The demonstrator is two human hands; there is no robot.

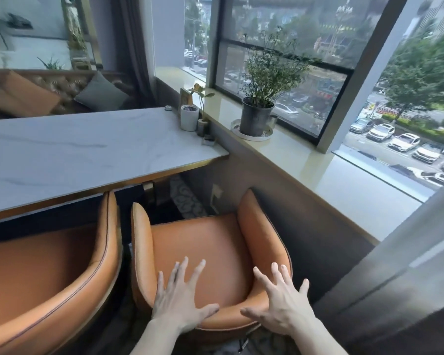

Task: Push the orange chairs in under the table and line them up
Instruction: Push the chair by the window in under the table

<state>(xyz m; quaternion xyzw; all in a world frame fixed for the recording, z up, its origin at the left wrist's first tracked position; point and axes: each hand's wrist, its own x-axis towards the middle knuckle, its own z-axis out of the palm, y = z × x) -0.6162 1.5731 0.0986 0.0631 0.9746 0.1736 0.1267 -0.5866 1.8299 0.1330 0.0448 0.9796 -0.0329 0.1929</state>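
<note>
Both sets of fingers are spread wide apart, gripping nothing. The left hand point(180, 301) has its palm at the curved back of the right orange chair point(205, 254), fingers fanned up over the inner cushion and thumb lying along the top edge. The right hand point(280, 303) sits on the right-hand curve of the same backrest, fingers splayed over the padded rim; whether the palms press fully or just hover I cannot tell.

That chair stands near, between its neighbour and the low wall under the windowsill point(305, 160), its seat well out from under the marble table point(87, 147) and its front turned a little towards the wall. The left orange chair point(49, 272) is already partly tucked beneath the table edge.

To do this push well, I'd keep the palms flat and low on the back and drive straight away towards the table. A bit more weight from the right hand should swing the front back square. The arm on the right runs close to the wall and the left arm is just beside the other chair, so go slowly and stop when the two backs sit level.
</note>
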